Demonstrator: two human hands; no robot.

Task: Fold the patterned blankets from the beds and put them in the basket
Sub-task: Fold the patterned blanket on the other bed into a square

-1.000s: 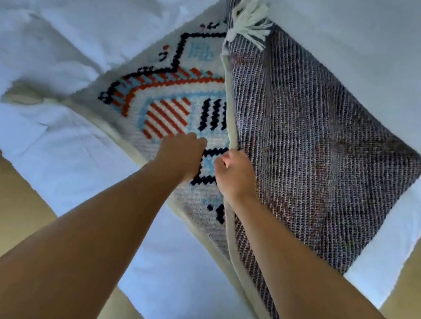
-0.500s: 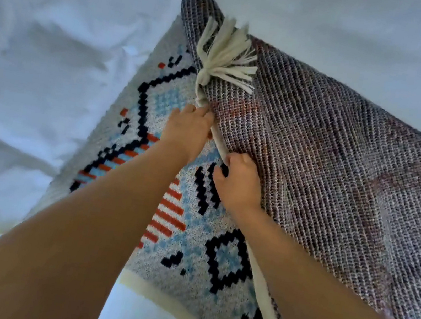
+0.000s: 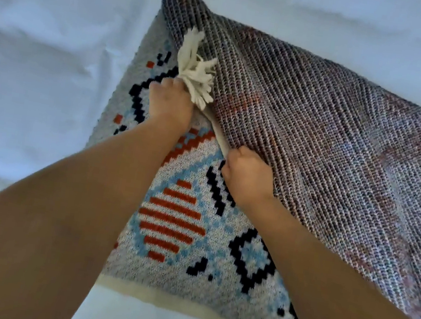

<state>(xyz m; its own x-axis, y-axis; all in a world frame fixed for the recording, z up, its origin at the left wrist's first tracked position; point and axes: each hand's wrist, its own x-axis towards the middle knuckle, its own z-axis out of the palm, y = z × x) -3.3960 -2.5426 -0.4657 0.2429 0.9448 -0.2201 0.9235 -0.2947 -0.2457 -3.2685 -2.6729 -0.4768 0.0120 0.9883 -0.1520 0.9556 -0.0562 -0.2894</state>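
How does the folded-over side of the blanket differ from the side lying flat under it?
The folded-over flap shows a dull, greyish speckled weave with only faint colour; the flat face shows a crisp pattern of red stripes, black outlines and light blue. The flap is raised, gripped along its cream edge by the right hand and near the tassel by the left hand; the flat face rests on the white bedsheet. Both belong to one knitted blanket.

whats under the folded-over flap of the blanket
The blanket's patterned face lies under the folded-over flap, itself on the white sheet. How far the pattern continues beneath is covered.
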